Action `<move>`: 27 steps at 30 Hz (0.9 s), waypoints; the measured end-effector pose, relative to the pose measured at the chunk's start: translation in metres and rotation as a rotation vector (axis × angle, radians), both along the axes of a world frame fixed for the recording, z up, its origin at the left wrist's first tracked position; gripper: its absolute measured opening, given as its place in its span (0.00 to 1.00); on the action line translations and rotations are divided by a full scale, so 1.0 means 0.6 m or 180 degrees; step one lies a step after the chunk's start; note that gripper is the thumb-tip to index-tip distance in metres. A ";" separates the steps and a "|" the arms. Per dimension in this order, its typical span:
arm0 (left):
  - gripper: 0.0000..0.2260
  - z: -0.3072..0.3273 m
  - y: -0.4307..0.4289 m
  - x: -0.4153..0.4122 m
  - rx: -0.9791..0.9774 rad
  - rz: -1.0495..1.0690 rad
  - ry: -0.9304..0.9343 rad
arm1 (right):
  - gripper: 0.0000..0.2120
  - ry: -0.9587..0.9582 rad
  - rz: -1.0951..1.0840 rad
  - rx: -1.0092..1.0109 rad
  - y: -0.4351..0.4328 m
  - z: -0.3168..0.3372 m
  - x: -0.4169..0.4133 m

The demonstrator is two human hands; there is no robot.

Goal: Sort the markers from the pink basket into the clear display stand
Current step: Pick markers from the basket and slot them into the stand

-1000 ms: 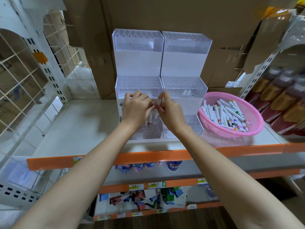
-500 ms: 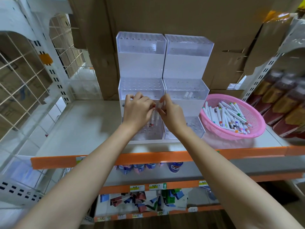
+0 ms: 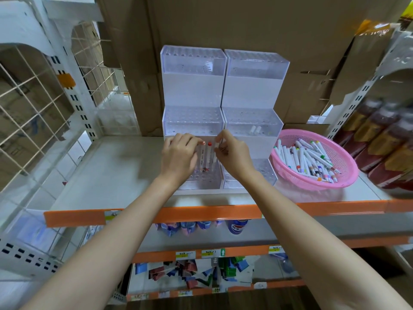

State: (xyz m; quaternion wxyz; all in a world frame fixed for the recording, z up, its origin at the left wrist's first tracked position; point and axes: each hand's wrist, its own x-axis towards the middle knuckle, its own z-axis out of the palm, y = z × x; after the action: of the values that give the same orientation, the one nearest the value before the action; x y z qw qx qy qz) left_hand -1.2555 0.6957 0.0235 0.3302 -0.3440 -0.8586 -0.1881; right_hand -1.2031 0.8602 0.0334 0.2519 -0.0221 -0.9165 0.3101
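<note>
The clear display stand [image 3: 254, 66] is two stepped units side by side on the shelf. Its low left tier holds upright white markers: one with a pale orange cap [image 3: 203, 156] and one with a red cap [image 3: 209, 155]. My left hand [image 3: 178, 157] is curled at the orange-capped marker, fingertips on its cap. My right hand [image 3: 233, 155] pinches a third white marker [image 3: 214, 163] that slants down into the same tier. The pink basket [image 3: 348, 173] stands to the right with several loose markers [image 3: 308, 157]. Both hands hide most of the low tiers.
Two white markers [image 3: 256, 129] lie in the stand's middle right tier. Cardboard boxes [image 3: 245, 23] fill the back. Bottles [image 3: 384, 139] line the right edge and a wire grid panel [image 3: 33, 113] the left. The orange shelf lip [image 3: 201, 214] runs below my wrists.
My hands, pressed together over the low left tier before, have drawn slightly apart. Two capped markers now show upright between them.
</note>
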 end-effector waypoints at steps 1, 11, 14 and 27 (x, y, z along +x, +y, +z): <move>0.12 -0.001 -0.002 0.000 -0.0004 -0.0016 -0.0015 | 0.08 -0.0008 0.0008 -0.0009 0.000 0.000 0.001; 0.18 -0.009 -0.009 0.001 -0.0137 -0.0053 -0.0026 | 0.05 0.0089 -0.0140 -0.0162 -0.004 -0.003 0.000; 0.19 -0.010 -0.009 0.001 -0.0166 -0.0060 -0.0050 | 0.05 0.0107 -0.0123 -0.0252 -0.003 -0.003 -0.002; 0.17 0.006 -0.002 0.013 -0.0124 -0.0033 -0.0147 | 0.12 -0.0179 -0.0140 0.0172 0.015 0.014 0.023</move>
State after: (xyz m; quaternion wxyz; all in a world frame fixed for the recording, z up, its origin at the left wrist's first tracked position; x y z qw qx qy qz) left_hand -1.2477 0.6948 0.0269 0.3025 -0.3504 -0.8677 -0.1810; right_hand -1.1892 0.8689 0.0420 0.2332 -0.0441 -0.9306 0.2788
